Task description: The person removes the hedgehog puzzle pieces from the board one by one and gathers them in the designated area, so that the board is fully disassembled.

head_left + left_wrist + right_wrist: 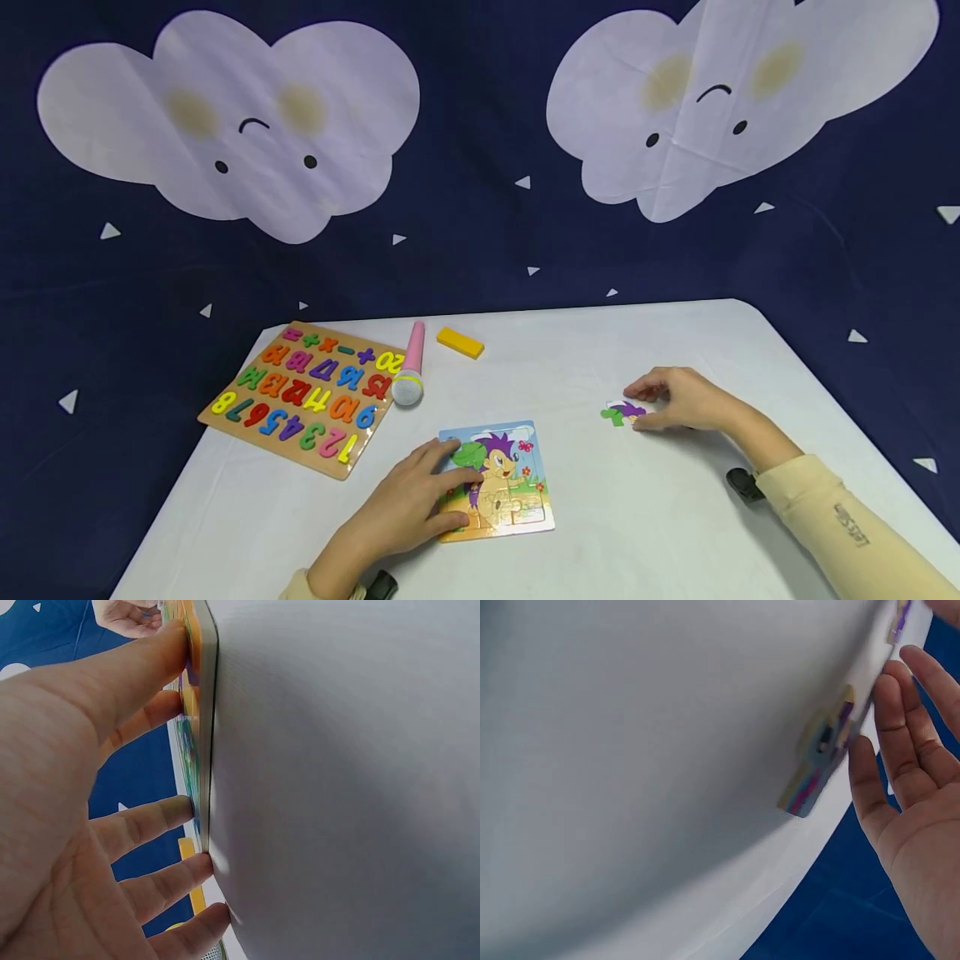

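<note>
The hedgehog puzzle (501,487) lies near the middle of the white table (600,517), the left hand (405,504) resting on its left side, fingers spread wide. Farther right, the right hand (686,400) reaches over loose puzzle pieces (618,412), thumb and fingers apart. Far left are a number board (318,461), pink microphone (414,350) and yellow block (461,342).

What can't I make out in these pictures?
Puzzle: head view, left hand covers part of its left side.
Loose pieces: head view, right hand partly hides them; exact count unclear.
Microphone: left wrist view, bottom edge cuts it off.
Left sleeve: head view, cut off by the bottom edge.
</note>
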A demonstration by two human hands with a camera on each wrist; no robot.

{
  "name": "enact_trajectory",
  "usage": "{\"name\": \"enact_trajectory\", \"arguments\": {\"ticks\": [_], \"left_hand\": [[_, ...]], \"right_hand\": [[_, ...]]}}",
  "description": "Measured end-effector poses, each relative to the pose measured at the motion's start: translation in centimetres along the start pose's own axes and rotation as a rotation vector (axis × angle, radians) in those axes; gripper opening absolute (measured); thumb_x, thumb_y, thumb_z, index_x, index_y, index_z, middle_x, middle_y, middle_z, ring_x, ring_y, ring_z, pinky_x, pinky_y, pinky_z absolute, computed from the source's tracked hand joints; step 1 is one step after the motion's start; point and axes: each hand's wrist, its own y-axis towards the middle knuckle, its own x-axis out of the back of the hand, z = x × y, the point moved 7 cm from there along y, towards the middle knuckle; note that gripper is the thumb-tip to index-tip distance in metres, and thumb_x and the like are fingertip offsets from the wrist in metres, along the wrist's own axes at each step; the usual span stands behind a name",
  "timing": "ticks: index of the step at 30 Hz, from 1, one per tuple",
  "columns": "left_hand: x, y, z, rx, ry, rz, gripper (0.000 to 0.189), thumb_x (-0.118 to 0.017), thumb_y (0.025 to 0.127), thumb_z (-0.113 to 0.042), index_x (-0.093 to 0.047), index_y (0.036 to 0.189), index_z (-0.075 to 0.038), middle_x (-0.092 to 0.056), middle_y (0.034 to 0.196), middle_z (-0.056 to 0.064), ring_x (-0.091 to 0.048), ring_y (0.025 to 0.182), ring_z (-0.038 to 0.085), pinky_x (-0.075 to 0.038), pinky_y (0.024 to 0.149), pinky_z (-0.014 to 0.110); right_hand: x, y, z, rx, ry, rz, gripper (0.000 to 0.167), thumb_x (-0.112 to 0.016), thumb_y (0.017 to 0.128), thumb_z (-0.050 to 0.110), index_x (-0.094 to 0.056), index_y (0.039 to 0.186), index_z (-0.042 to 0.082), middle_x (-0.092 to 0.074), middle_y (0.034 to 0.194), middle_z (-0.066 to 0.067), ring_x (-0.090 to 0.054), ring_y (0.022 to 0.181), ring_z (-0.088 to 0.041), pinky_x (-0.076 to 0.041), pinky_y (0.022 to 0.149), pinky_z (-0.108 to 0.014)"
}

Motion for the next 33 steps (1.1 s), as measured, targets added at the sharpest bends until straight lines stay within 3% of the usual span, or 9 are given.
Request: {"name": "enact_trajectory", "arguments": {"ticks": [7,14,18,26,33], "left_hand": [[0.0,0.0,-0.1,-0.006,0.006,-0.006,0.048,-0.074,0.099,-0.052,-0.066,0.144,-0.040,-0.045,0.168,0.015,-0.040,0.155,0.051,-0.042,0.119,0.072],[0.3,-0.1,-0.1,-0.012,-0.005,-0.034,0.051,-0.077,0.097,-0.051,-0.068,0.143,-0.033,-0.047,0.166,0.016,-0.046,0.151,0.049,-0.047,0.115,0.071],[1.0,0.0,0.2,0.007,-0.024,-0.056,0.054,-0.080,0.095,-0.050,-0.068,0.143,-0.029,-0.049,0.165,0.015,-0.051,0.149,0.044,-0.049,0.114,0.067],[2.3,0.0,1.6,0.054,-0.017,-0.135,0.076,-0.085,0.091,-0.047,-0.059,0.153,-0.012,-0.050,0.165,0.017,-0.051,0.150,0.042,-0.049,0.117,0.063],[1.9,0.0,2.7,0.115,-0.069,-0.101,0.082,-0.086,0.090,-0.048,-0.055,0.156,-0.009,-0.044,0.169,0.019,-0.044,0.155,0.044,-0.045,0.120,0.064]], "right_hand": [[0.8,0.1,1.3,0.045,-0.021,-0.087,0.048,-0.091,0.085,0.042,-0.080,0.121,0.013,-0.072,0.100,0.005,-0.063,0.094,-0.011,-0.055,0.085,-0.034],[-0.2,1.3,5.2,0.099,0.034,-0.098,0.038,-0.087,0.090,0.033,-0.080,0.118,0.008,-0.074,0.097,0.002,-0.066,0.091,-0.010,-0.058,0.083,-0.036],[-1.4,2.3,7.4,0.106,0.064,-0.078,0.034,-0.085,0.092,0.028,-0.079,0.117,0.007,-0.073,0.095,0.004,-0.066,0.090,-0.009,-0.057,0.081,-0.035],[-4.3,3.9,12.1,0.138,0.106,-0.011,0.031,-0.082,0.093,0.024,-0.078,0.118,0.006,-0.073,0.093,0.006,-0.067,0.089,-0.006,-0.060,0.088,-0.039],[-7.0,5.1,16.1,0.153,0.140,0.060,0.032,-0.082,0.095,0.022,-0.077,0.122,0.005,-0.075,0.097,0.004,-0.067,0.091,-0.007,-0.063,0.089,-0.035]]}}
